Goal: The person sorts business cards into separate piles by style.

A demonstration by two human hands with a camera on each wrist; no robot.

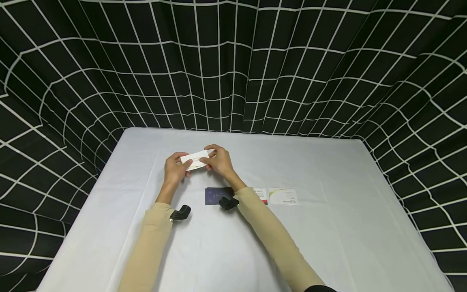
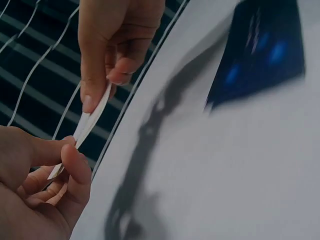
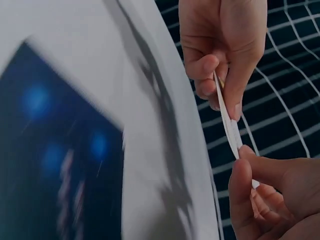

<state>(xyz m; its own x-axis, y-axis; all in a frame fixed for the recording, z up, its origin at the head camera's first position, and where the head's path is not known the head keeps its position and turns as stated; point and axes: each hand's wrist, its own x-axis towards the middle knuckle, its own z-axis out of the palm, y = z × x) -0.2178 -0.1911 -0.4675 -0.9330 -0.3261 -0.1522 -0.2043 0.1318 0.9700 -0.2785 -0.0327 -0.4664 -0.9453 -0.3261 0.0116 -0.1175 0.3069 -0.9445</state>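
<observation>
Both hands hold a small white card stack [image 1: 196, 159] above the white table [image 1: 146, 243], a little beyond its middle. My left hand [image 1: 184, 164] pinches the stack's left end and my right hand [image 1: 208, 159] pinches its right end. In the left wrist view the cards [image 2: 90, 120] show edge-on and slightly parted, between my left thumb and fingers [image 2: 67, 152] and my right hand [image 2: 100, 92]. The right wrist view shows the same thin cards [image 3: 227, 117] between my right hand [image 3: 242, 152] and my left hand [image 3: 220, 85].
A dark blue card [image 1: 215, 195] lies flat on the table under my right forearm, also seen as blue card [image 2: 260, 50] and blue card [image 3: 55, 150]. Two white printed cards [image 1: 282, 196] lie to its right. A black grid-patterned curtain [image 1: 233, 73] surrounds the table.
</observation>
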